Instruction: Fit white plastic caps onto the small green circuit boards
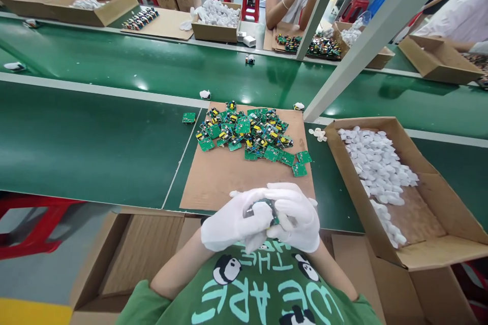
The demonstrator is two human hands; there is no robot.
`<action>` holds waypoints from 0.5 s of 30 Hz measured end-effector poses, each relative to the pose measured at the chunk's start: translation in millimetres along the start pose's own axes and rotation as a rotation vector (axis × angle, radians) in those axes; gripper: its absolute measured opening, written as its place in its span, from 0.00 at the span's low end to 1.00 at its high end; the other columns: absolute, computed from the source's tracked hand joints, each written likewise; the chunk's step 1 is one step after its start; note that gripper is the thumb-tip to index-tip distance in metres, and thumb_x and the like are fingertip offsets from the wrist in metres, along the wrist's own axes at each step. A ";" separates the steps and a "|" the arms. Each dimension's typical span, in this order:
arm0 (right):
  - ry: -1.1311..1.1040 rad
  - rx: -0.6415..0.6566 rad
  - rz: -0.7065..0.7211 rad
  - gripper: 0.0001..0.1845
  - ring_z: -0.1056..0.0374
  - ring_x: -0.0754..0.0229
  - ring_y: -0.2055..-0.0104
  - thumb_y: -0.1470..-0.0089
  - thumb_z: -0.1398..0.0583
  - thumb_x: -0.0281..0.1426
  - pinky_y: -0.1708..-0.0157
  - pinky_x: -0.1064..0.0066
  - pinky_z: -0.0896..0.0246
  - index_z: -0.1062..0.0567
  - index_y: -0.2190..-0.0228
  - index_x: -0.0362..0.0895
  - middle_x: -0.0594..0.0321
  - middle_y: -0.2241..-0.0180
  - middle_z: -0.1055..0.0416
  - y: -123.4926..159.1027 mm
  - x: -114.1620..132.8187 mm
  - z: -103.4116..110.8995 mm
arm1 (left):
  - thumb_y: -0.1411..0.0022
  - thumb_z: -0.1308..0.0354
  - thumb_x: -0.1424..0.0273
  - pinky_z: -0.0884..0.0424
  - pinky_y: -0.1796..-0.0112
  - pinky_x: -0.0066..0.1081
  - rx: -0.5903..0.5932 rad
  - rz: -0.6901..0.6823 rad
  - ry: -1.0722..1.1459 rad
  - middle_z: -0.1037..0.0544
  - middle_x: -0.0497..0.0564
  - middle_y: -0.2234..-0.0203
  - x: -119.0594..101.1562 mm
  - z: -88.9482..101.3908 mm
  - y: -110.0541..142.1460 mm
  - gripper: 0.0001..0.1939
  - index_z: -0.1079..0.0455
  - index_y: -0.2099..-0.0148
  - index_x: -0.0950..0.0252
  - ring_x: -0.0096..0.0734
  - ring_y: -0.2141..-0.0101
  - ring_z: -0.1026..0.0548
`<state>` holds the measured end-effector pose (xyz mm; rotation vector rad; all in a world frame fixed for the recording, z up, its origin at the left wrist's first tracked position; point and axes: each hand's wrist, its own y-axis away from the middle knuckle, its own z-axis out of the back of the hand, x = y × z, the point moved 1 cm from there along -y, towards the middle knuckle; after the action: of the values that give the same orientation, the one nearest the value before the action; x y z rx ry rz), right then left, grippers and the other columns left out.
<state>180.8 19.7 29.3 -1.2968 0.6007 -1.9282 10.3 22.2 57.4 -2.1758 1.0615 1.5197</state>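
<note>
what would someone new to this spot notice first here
The heap of green circuit boards on a cardboard sheet would likely catch the eye first, straight ahead. Just below it, two white-gloved hands hold a small board between them. At right, an open carton holds many small white pieces.

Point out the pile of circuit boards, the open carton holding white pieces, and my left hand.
Circuit board pile (pixel 243 125): head view, green board near its middle.
Open carton (pixel 438 203): head view, bare inner bottom.
Left hand (pixel 232 218): head view, gloved back.
</note>
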 end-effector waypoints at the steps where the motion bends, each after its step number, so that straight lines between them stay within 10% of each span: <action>1: 0.034 0.010 0.016 0.25 0.26 0.50 0.52 0.40 0.39 0.43 0.56 0.55 0.27 0.36 0.43 0.55 0.56 0.56 0.24 -0.2 0.6 0.6 | 0.39 0.42 0.53 0.41 0.85 0.23 0.020 -0.003 -0.003 0.26 0.49 0.77 1.3 0.7 0.8 0.21 0.28 0.53 0.64 0.22 0.86 0.35; 7: 0.137 0.047 0.147 0.15 0.29 0.52 0.51 0.38 0.41 0.42 0.61 0.60 0.28 0.30 0.51 0.52 0.55 0.56 0.28 -5.2 0.5 3.6 | 0.38 0.44 0.57 0.45 0.85 0.22 0.006 0.022 -0.040 0.28 0.46 0.79 6.4 4.3 -1.4 0.21 0.31 0.49 0.67 0.20 0.87 0.38; 15: 0.272 0.286 0.130 0.16 0.31 0.58 0.63 0.41 0.43 0.29 0.63 0.63 0.33 0.31 0.51 0.46 0.60 0.63 0.31 -15.0 7.8 4.2 | 0.50 0.45 0.78 0.40 0.75 0.25 -0.092 0.002 -0.453 0.33 0.44 0.79 -8.9 -1.5 -6.0 0.02 0.33 0.71 0.67 0.22 0.77 0.37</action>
<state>178.2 23.1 46.1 -0.8065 0.5049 -2.0105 14.0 29.1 65.0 -1.7506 0.8536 1.9681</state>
